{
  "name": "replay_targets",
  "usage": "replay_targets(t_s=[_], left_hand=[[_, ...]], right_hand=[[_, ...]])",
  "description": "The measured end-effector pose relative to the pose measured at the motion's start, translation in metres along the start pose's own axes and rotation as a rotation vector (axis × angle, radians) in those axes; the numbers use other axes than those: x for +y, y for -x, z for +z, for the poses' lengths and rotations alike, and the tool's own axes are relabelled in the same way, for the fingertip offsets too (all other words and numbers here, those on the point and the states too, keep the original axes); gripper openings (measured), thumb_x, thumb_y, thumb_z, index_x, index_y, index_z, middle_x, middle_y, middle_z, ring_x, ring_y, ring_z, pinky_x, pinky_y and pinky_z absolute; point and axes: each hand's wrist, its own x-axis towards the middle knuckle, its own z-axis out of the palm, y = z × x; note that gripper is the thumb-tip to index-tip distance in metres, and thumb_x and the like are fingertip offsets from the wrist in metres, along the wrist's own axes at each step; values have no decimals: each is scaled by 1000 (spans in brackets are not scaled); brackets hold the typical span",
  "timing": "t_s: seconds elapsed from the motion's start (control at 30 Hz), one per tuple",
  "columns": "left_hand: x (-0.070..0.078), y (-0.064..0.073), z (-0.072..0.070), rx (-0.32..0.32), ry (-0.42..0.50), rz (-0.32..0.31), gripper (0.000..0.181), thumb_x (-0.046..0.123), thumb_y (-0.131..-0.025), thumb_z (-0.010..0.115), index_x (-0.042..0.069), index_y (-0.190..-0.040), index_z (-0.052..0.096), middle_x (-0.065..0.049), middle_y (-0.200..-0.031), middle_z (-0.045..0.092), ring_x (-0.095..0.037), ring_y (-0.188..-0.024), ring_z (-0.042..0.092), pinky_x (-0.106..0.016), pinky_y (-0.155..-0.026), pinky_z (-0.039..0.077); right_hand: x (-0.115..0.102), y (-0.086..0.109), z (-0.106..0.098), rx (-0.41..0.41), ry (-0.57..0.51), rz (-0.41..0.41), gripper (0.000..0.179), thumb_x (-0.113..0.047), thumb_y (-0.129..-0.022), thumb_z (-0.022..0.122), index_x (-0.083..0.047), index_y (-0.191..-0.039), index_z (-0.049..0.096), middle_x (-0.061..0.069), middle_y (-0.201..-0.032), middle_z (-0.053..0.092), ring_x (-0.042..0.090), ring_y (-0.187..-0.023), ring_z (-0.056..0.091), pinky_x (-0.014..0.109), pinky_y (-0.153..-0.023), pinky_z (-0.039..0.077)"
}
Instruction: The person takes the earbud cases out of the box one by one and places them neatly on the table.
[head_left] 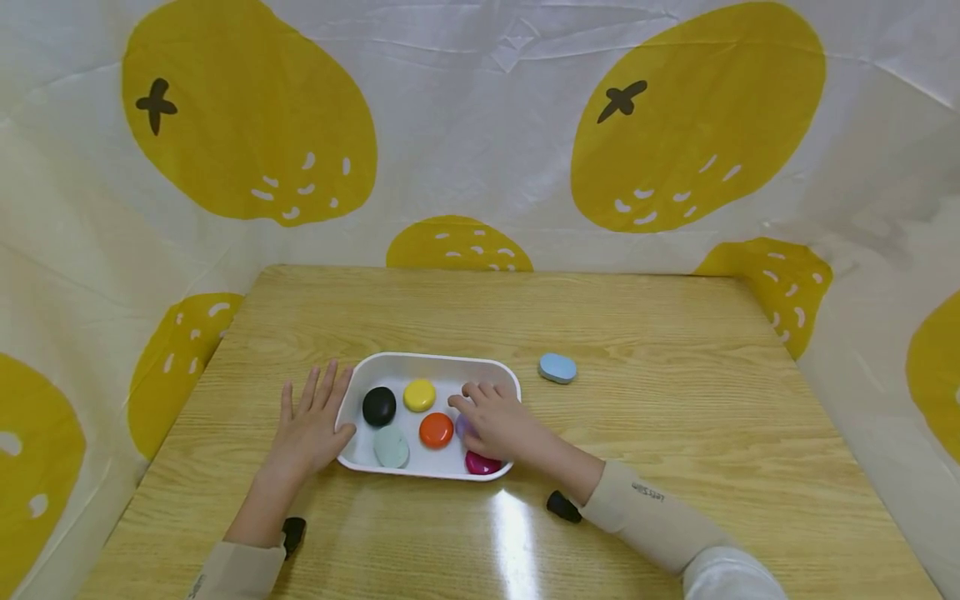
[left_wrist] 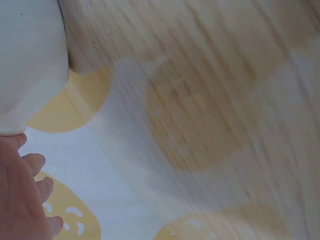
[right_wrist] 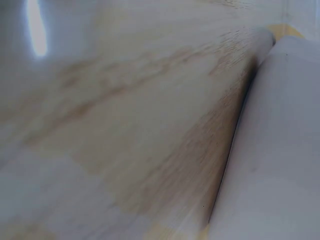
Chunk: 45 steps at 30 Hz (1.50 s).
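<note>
The left hand [head_left: 306, 433], fingers straight and spread, meets a white rounded-rectangular tray [head_left: 435, 357] at 9 o'clock. The right hand [head_left: 495, 423] bends over one smooth purple piece [head_left: 462, 427] at 3 o'clock; whether it grips, I cannot tell. Inside too: one black disc [head_left: 379, 406], one yellow disc [head_left: 419, 395], one orange disc [head_left: 437, 430], one mint oval [head_left: 392, 447], one magenta piece [head_left: 482, 463]. Outside, 2 o'clock: one light-blue oval [head_left: 557, 367].
</note>
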Motion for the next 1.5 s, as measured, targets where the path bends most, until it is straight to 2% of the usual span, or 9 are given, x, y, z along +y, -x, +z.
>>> replay_targets(t_s=[0.23, 0.57, 0.77, 1.0, 1.13, 1.4, 1.5], left_hand=[[0, 0, 1, -1, 4, -6, 74, 27, -85, 51, 9, -147, 15, -16, -152, 6, -36, -139, 0, -59, -104, -10], [0, 0, 0, -9, 7, -13, 74, 27, -85, 51, 8, -147, 14, -17, -152, 6, -38, -138, 1, -60, -104, -9], [-1, -1, 1, -13, 8, -15, 75, 27, -85, 50, 11, -147, 13, -16, -153, 5, -37, -138, 0, -60, -104, -10], [1, 0, -1, -14, 21, -12, 74, 27, -86, 51, 10, -147, 14, -17, -152, 6, -37, -138, -1, -61, -104, -9], [1, -1, -1, -19, 14, -12, 74, 27, -86, 51, 10, -147, 13, -17, -152, 6, -38, -138, 0, -60, -104, -9], [0, -1, 0, -21, 17, -11, 75, 28, -86, 52, 10, -147, 13, -16, -152, 5, -38, -138, 0, -60, -104, -9], [0, 0, -1, -20, 20, -12, 75, 28, -86, 52, 10, -147, 13, -16, -152, 6, -38, -138, 0, -60, -104, -9]], right_hand=[[-2, 0, -2, -74, 34, 9, 45, -44, -81, 57, -19, -117, 49, 2, -102, 48, 20, -92, 46, 34, -78, 40], [-6, -2, -2, -110, 123, 34, 42, -47, -81, 53, -20, -114, 49, 2, -98, 50, 20, -85, 49, 31, -69, 40], [-8, -3, 0, -101, 120, 45, 41, -45, -80, 55, -19, -112, 49, 2, -94, 49, 20, -81, 49, 30, -66, 39], [-7, -3, -1, -86, 93, 34, 42, -43, -81, 56, -17, -115, 49, 3, -97, 50, 20, -85, 48, 32, -70, 41], [-6, -2, -5, -47, 31, 33, 40, -40, -82, 56, -18, -114, 49, 2, -96, 47, 19, -85, 45, 32, -70, 40], [9, 7, -23, 113, -111, 58, 40, -32, -80, 60, -15, -114, 51, 5, -98, 47, 20, -92, 47, 38, -80, 42], [20, 13, -33, 154, -152, 97, 40, -30, -79, 61, -14, -114, 52, 7, -99, 48, 21, -89, 49, 37, -75, 44]])
